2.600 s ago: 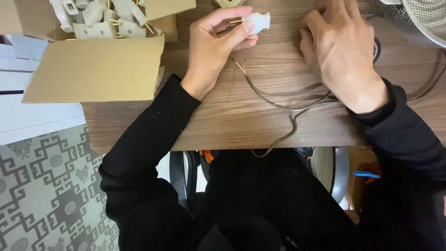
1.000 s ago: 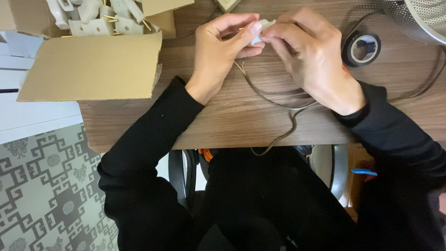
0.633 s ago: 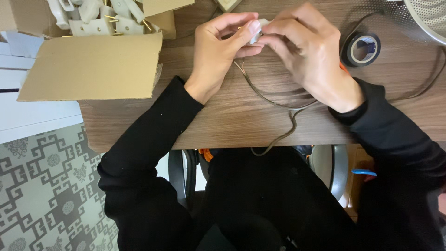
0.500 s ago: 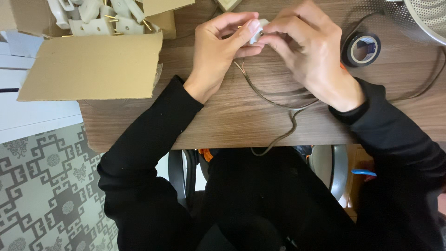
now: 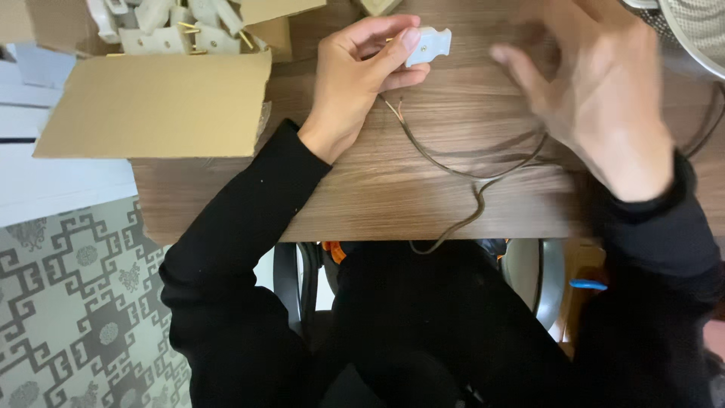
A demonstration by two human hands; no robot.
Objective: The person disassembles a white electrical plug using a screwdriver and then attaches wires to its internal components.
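Right now the left hand (image 5: 355, 83) is clamped on a small white plug housing (image 5: 427, 45), thumb and fingertips pinching its near end so that the rest of the piece sticks out to the hand's right, just above the wooden bench (image 5: 362, 196). Directly below that hand's fingers, a thin brown two-core cable (image 5: 453, 170) begins with bared ends, close to the housing but apart from it; it curves across the bench toward the right hand, loops, and drops over the near edge of the bench.

The right hand (image 5: 604, 106) is blurred, its fingers spread apart and holding nothing, raised over the bench well to the right of the housing. Beyond its fingertips, at the picture's top right corner, shows part of a round wire-mesh guard (image 5: 698, 30), with a dark cord (image 5: 706, 132) running beside the wrist.

To the left of the left hand stands an open cardboard box (image 5: 158, 102), one flap folded out toward the person, with more white plug parts (image 5: 162, 23) and brass prongs heaped inside. Both arms wear black sleeves.
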